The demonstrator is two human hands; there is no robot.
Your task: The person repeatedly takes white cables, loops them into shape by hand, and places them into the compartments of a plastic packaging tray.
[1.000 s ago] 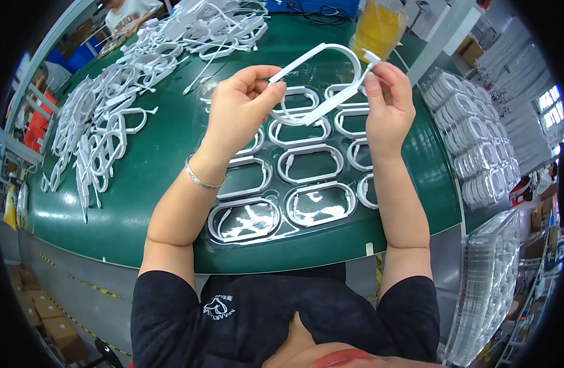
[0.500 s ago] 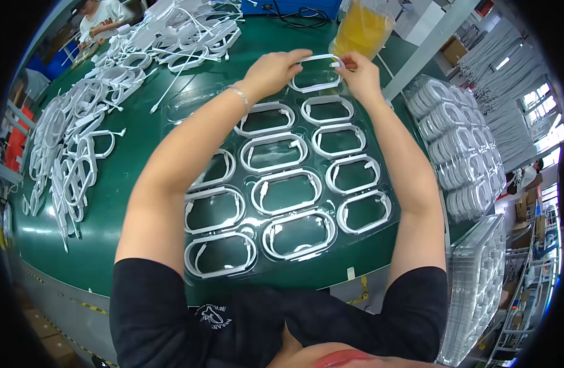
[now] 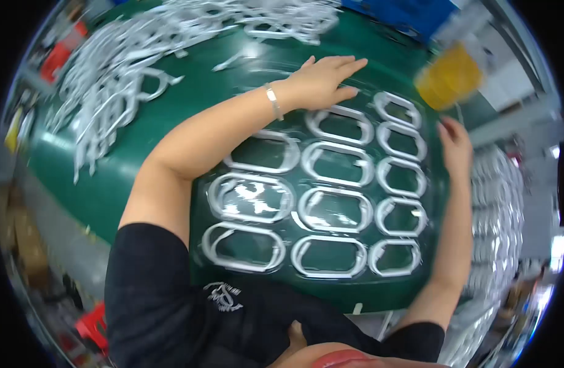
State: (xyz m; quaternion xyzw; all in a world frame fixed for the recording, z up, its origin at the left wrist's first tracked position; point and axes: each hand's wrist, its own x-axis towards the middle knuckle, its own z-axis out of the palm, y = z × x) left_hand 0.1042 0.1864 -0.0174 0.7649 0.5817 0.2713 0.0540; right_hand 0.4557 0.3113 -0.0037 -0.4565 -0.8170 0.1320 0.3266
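Observation:
My left hand (image 3: 328,83), fingers spread and nothing in it, is over the far part of a clear plastic tray (image 3: 291,214). Coiled white cables (image 3: 337,164) lie in ovals in the tray's compartments, in three columns. Just below my left hand is one such coil (image 3: 340,126), partly covered by it. My right hand (image 3: 457,144) is past the tray's right edge, near the far right coil (image 3: 397,110). Its fingers are blurred, and whether they are apart or closed is unclear.
A heap of loose white cables (image 3: 122,73) spreads over the far left of the green table (image 3: 177,147). A yellow container (image 3: 449,76) and a blue box (image 3: 411,15) stand at the back. Stacked filled trays (image 3: 497,208) are at the right.
The coil my hands held is now down in the tray's far right part, and both hands have let go. My right hand moved right, off the tray. The view has turned.

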